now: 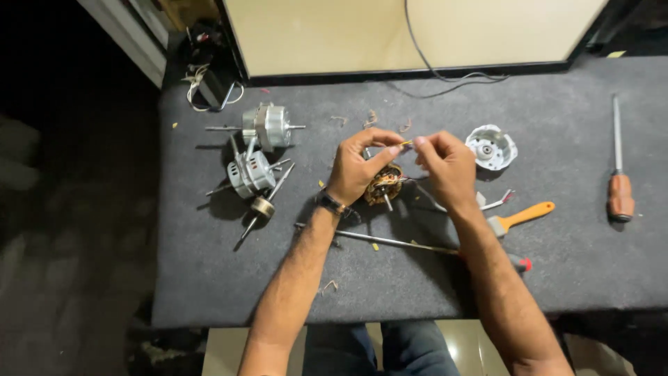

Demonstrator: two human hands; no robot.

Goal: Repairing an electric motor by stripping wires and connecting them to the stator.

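Observation:
My left hand [362, 163] and my right hand [445, 163] meet above the middle of the grey table [557, 264]. Between their fingertips they pinch a thin yellowish wire [406, 143]. Under my left palm sits a small motor core with copper windings [384, 184], a short shaft sticking out below it. The wire seems to lead down to that core. A dark watch is on my left wrist.
Two silver fan motors [268, 125] [249, 173] and a rotor on a shaft [263, 207] lie at left. A white round end cap [491, 147] lies at right, with an orange-handled brush [522, 217], a long screwdriver [390, 241] and a brown-handled screwdriver [618, 188].

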